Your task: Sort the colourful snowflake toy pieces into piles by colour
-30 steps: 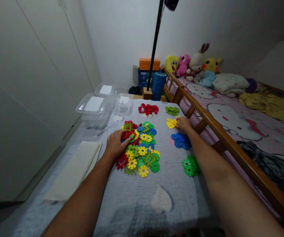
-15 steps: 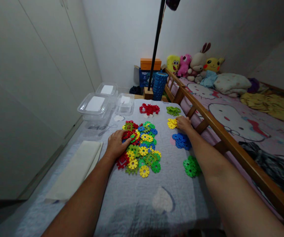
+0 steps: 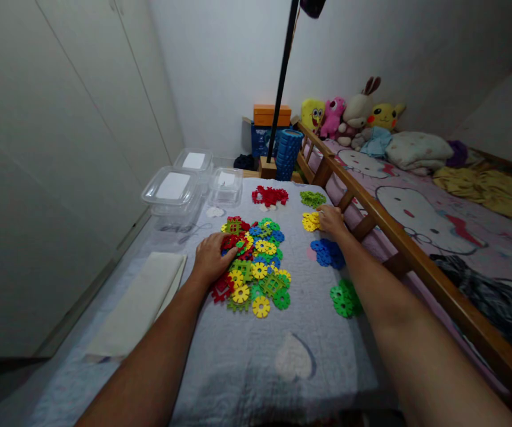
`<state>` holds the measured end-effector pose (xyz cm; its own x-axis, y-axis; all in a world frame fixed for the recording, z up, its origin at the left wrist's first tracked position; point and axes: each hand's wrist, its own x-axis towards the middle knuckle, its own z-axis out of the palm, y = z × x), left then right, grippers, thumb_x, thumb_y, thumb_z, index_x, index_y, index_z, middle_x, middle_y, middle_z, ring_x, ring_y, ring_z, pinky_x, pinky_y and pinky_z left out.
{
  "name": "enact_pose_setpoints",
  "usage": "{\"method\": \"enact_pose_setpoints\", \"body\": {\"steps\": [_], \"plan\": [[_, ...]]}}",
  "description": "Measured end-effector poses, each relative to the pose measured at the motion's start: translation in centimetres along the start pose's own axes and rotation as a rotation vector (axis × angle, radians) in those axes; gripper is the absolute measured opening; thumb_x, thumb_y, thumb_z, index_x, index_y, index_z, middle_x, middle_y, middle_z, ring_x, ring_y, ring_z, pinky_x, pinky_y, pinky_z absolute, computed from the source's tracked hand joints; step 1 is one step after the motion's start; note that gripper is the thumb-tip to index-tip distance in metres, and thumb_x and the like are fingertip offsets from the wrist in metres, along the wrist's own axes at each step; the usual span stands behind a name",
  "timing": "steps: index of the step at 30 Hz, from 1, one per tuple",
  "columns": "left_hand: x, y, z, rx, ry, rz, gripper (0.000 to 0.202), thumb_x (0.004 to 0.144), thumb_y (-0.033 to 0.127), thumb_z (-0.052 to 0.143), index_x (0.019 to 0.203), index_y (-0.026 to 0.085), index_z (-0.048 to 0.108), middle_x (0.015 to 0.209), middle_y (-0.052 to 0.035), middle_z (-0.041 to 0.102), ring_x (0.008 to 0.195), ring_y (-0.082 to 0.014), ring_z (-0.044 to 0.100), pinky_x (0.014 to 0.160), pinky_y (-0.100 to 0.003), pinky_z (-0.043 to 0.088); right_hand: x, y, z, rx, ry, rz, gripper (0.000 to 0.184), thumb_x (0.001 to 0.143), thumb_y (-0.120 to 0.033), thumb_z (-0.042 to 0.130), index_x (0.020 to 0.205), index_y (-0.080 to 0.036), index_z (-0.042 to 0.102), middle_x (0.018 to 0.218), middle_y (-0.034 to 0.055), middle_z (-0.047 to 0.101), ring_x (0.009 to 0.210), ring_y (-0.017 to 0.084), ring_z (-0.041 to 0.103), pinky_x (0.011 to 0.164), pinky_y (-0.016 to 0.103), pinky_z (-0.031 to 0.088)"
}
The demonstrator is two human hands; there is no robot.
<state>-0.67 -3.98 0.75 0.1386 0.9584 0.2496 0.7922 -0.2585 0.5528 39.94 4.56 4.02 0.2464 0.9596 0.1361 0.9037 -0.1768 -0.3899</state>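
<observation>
**Left hand on the heap, right hand at the yellow pile**

Along your right runs the bed, its wooden rail edging the table in front of you. At the far left of the table stand three clear tubs, and nearer you, left of your left forearm, lies a folded cloth.

The heap of mixed plastic pieces sits mid-table, its long axis seeming to run away from you. Your left hand is the nearer one, resting on its left edge with the fingers bent over red pieces and the thumb pointing right, into the heap. You have the other pieces in single-colour piles: red beyond the heap, and to its right, from far to near, lime, yellow, blue and green.

The yellow pile lies just left of your right fingertips, which appear to touch its right side; blue is just nearer you, lime just beyond. Your right fingers are bent and close together, but whether they pinch a disc cannot be told, since the hand covers the spot. Nor can you tell whether the left fingers grip a piece or only rest there.
</observation>
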Motion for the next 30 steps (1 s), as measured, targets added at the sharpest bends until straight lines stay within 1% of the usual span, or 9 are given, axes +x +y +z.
{"method": "enact_pose_setpoints", "body": {"steps": [4, 7, 9, 11, 14, 18, 23, 26, 30], "plan": [[0.0, 0.1, 0.0, -0.003, -0.001, 0.001, 0.041, 0.086, 0.049, 0.062, 0.117, 0.022, 0.065, 0.122, -0.0107, 0.069, 0.115, -0.0295, 0.062, 0.101, -0.045, 0.046, -1.5, -3.2, -0.2, -0.056, -0.004, -0.176, 0.031, 0.089, -0.016, 0.053, 0.111, -0.017, 0.075, 0.128, 0.0112, 0.069, 0.121, 0.024, 0.058, 0.105, 0.032, 0.039], [-0.1, 0.1, -0.1, -0.006, 0.000, 0.002, 0.040, 0.086, 0.049, 0.061, 0.117, 0.023, 0.065, 0.122, -0.0098, 0.069, 0.114, -0.0288, 0.062, 0.101, -0.044, 0.046, -3.5, -6.1, 0.2, 0.043, -0.206, -0.322, 0.025, 0.088, -0.017, 0.058, 0.106, -0.017, 0.075, 0.110, 0.0080, 0.075, 0.101, 0.020, 0.065, 0.091, 0.027, 0.046], [-0.1, 0.1, -0.1, -0.007, 0.000, 0.001, 0.040, 0.086, 0.049, 0.061, 0.117, 0.023, 0.065, 0.121, -0.0099, 0.069, 0.114, -0.0287, 0.063, 0.101, -0.044, 0.047, -5.0, -7.9, 0.6, 0.098, -0.344, -0.398, 0.020, 0.086, -0.020, 0.062, 0.099, -0.018, 0.076, 0.097, 0.0050, 0.076, 0.087, 0.018, 0.065, 0.080, 0.025, 0.046], [-0.1, 0.2, -0.1, -0.007, 0.001, 0.000, 0.041, 0.086, 0.049, 0.061, 0.117, 0.023, 0.065, 0.121, -0.0104, 0.069, 0.114, -0.0289, 0.063, 0.100, -0.044, 0.047, -6.4, -9.4, 0.9, 0.125, -0.401, -0.465, 0.013, 0.082, -0.022, 0.068, 0.091, -0.018, 0.076, 0.089, 0.0032, 0.073, 0.080, 0.017, 0.063, 0.074, 0.024, 0.044], [-0.1, 0.2, -0.1, -0.008, 0.004, 0.001, 0.040, 0.086, 0.049, 0.061, 0.117, 0.023, 0.066, 0.121, -0.0101, 0.069, 0.114, -0.0288, 0.062, 0.100, -0.044, 0.047, -8.1, -11.0, 1.5, 0.152, -0.397, -0.535, 0.012, 0.077, -0.026, 0.077, 0.087, -0.019, 0.074, 0.088, 0.0024, 0.069, 0.079, 0.016, 0.058, 0.073, 0.025, 0.041], [-0.1, 0.2, -0.1, -0.014, 0.006, 0.000, 0.039, 0.087, 0.049, 0.061, 0.117, 0.024, 0.065, 0.121, -0.0096, 0.069, 0.115, -0.0286, 0.062, 0.101, -0.044, 0.047, -9.6, -12.0, 2.8, 0.172, -0.381, -0.564, 0.021, 0.076, -0.031, 0.080, 0.092, -0.020, 0.071, 0.090, 0.0022, 0.065, 0.082, 0.017, 0.055, 0.073, 0.026, 0.039], [-0.1, 0.3, -0.2, -0.013, 0.005, 0.004, 0.042, 0.087, 0.051, 0.061, 0.117, 0.022, 0.065, 0.121, -0.0111, 0.068, 0.115, -0.0299, 0.062, 0.101, -0.046, 0.047, -10.4, -12.5, 4.4, 0.214, -0.327, -0.534, 0.017, 0.079, -0.024, 0.075, 0.094, -0.019, 0.069, 0.093, 0.0030, 0.065, 0.089, 0.019, 0.056, 0.077, 0.027, 0.040], [0.0, 0.3, -0.2, -0.012, 0.004, 0.008, 0.042, 0.087, 0.050, 0.061, 0.117, 0.021, 0.066, 0.120, -0.0115, 0.069, 0.114, -0.0303, 0.062, 0.100, -0.046, 0.047, -10.4, -12.6, 4.6, 0.266, -0.366, -0.483, 0.004, 0.081, -0.016, 0.068, 0.084, -0.018, 0.067, 0.084, 0.0007, 0.062, 0.081, 0.016, 0.055, 0.071, 0.025, 0.038], [0.0, 0.2, -0.1, -0.020, 0.009, 0.009, 0.040, 0.087, 0.051, 0.061, 0.115, 0.023, 0.065, 0.120, -0.0105, 0.069, 0.113, -0.0286, 0.063, 0.099, -0.044, 0.048, -10.4, -12.6, 4.5, 0.361, -0.388, -0.419, 0.005, 0.079, -0.014, 0.065, 0.082, -0.018, 0.065, 0.079, -0.0017, 0.061, 0.072, 0.012, 0.053, 0.065, 0.023, 0.037]]}}
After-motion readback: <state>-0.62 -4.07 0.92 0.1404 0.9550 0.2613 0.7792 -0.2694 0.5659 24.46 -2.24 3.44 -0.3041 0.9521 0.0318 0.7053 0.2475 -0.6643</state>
